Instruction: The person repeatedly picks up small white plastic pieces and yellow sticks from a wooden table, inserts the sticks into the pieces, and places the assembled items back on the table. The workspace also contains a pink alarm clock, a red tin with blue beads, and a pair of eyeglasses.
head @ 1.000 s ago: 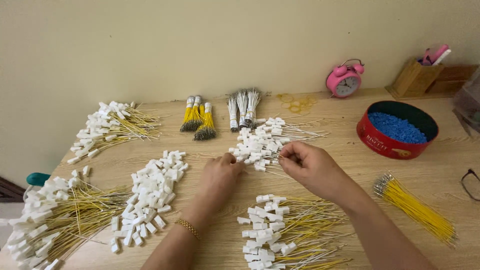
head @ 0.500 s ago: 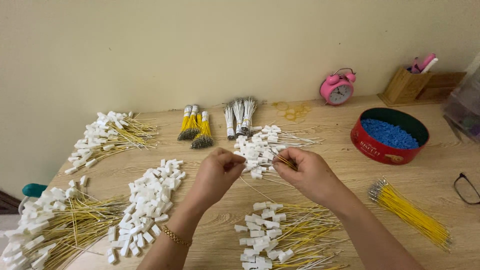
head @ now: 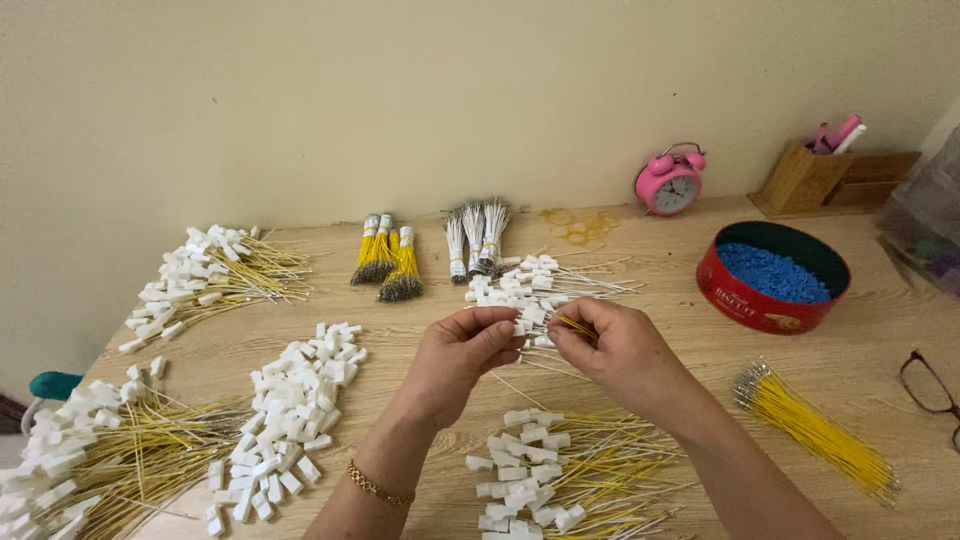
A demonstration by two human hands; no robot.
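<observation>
While the two hands meet over the middle of the desk [head: 880, 350], a sweep from the left takes in a heap of yellow wires with white plugs [head: 90, 470] at the near corner, a second such heap [head: 205, 280] farther back, and a loose pile of bare white connector housings [head: 285, 420] beside them. Behind stand tied bundles, yellow [head: 388, 262] and grey-white [head: 475, 240].

The left hand [head: 455, 360], a thin bracelet [head: 375, 487] at its wrist, has its fingers [head: 497, 332] closed in a pinch on a small white housing [head: 519, 327]. Just across from it, nearly touching, the right hand [head: 620, 350] has its fingers shut on a thin yellow wire [head: 573, 326], the tip aimed at that housing. Both pieces are held above a finished pile [head: 535, 285], with another pile [head: 560, 475] below the wrists.

The housing looks light, hard and smooth, likely to slip or pop away, so a grip on its flat sides suits it. The wire looks slender and springy; held close to its end it should bend less.

Further right sit a pink alarm clock [head: 670, 183], a red round tin of blue bits [head: 772, 278], a bundle of plain yellow wires [head: 815, 430], a wooden pen holder [head: 800, 175] and spectacles [head: 930, 385] at the edge.
</observation>
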